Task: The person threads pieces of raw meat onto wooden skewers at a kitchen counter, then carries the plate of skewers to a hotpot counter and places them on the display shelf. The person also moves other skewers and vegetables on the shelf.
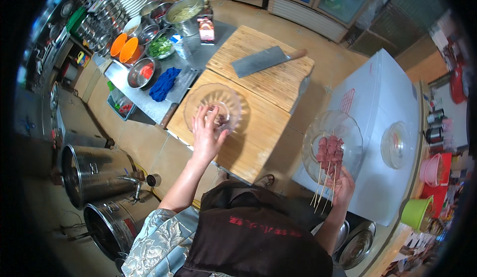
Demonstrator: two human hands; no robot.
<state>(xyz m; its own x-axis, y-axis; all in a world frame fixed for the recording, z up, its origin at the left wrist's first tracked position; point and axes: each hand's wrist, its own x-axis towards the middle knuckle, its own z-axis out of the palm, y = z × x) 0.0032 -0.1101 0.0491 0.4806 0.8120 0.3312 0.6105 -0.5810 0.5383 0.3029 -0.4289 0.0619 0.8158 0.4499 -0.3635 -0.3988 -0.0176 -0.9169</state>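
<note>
My left hand [207, 131] reaches over a clear fluted bowl [234, 102] on the wooden cutting board [261, 128], its fingers inside near a few small dark pieces; the fingers are apart and hold nothing I can make out. My right hand [342, 187] is at the near edge of a clear scalloped plate [311, 143] by the white chest freezer. On that plate lie several raw meat skewers [329, 150], their bare wooden sticks pointing towards me. The fingers lie behind and beside the sticks; whether they grip a stick or the plate, I cannot tell.
A cleaver [261, 61] lies on the farther board. The steel counter [223, 33] at the left holds a blue cloth [165, 84], a steel bowl [141, 73], orange bowls [130, 50], chopped greens [160, 47] and a carton [180, 46]. Another clear dish [397, 145] rests on the white chest freezer [391, 98]. Large steel pots [98, 172] stand lower left.
</note>
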